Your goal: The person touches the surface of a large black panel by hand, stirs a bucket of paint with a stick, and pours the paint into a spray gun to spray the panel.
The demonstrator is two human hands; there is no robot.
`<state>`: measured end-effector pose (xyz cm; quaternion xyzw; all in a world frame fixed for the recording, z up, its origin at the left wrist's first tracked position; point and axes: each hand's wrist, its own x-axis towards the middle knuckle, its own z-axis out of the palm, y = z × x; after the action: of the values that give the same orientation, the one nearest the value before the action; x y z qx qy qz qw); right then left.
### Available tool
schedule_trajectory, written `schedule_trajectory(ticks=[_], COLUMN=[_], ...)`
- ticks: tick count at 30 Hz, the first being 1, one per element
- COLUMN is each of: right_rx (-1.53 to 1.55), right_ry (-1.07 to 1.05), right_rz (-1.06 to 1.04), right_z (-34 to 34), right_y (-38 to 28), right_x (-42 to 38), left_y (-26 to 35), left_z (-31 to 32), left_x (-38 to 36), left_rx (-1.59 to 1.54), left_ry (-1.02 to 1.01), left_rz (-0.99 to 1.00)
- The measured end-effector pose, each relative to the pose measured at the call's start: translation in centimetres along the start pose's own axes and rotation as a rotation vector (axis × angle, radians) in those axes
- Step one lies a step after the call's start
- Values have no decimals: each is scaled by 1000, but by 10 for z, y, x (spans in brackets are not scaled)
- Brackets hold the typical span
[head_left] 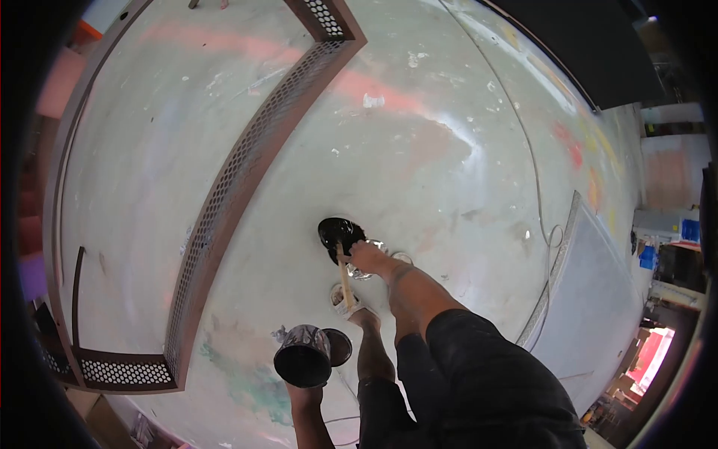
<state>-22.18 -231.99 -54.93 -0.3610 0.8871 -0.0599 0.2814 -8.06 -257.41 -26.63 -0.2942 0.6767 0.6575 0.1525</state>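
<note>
While the left hand (304,396) clasps a can (303,355) and the right hand (366,257) a stick (345,284), perforated framing (253,157) sits nearby.

Left hand (305,395): fingers hidden | right hand (366,257): arm extended, fingers curled

Left hand (305,394) mostly behind can (308,336)
</note>
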Motion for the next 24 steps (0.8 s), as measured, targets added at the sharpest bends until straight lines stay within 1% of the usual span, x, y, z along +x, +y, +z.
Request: schedule_trajectory(ticks=[1, 2, 4, 5, 7, 8, 10, 11, 12, 13, 16, 17, 18, 20, 21, 24], right_rx=[-32, -35, 17, 5, 79, 80, 57, 104, 105, 168, 290, 304, 317, 345, 373, 373], right_ry=[29, 33, -12, 2, -34, -28, -37, -47, -44, -43, -59, -93, -126, -167, -143, -195], right_rz=[-30, -18, -11, -6, 25, 26, 19, -3, 13, 18, 17, 20, 23, 54, 44, 126], right_z=[5, 5, -2, -3, -7, -12, -23, -28, -34, -41, -50, -63, -74, -94, -91, -130], right_y=[0, -1, -3, -4, -6, -6, -8, -5, -2, -1, 15, 21, 27, 37, 46, 60], right_x=[0, -2, -3, -1, 2, 1, -3, -7, -13, -23, -56, -73, -91, -129, -148, -218], left_y=[5, 6, 7, 9, 13, 15, 17, 28, 41, 52, 74, 79, 85, 101, 109, 140], left_z=[0, 1, 4, 6, 11, 16, 26, 30, 37, 46, 76, 82, 87, 97, 108, 135], left_x=[1, 3, 7, 8, 8, 9, 9, 8, 6, 4, 9, 10, 11, 12, 15, 19], left_rx=[-68, -67, -245, -246, -39, -35, -263, -254, -163, -77, -146, -137, -145, -121, -126, -110], left_ry=[-53, -65, -147, -153, -174, -173, -74, -87, -75, -65, -88, -91, -109, -185, -207, -238], left_rz=[-84, -78, -170, -153, -141, -136, -144, -143, -150, -156, -85, -58, -44, -81, -59, -31])
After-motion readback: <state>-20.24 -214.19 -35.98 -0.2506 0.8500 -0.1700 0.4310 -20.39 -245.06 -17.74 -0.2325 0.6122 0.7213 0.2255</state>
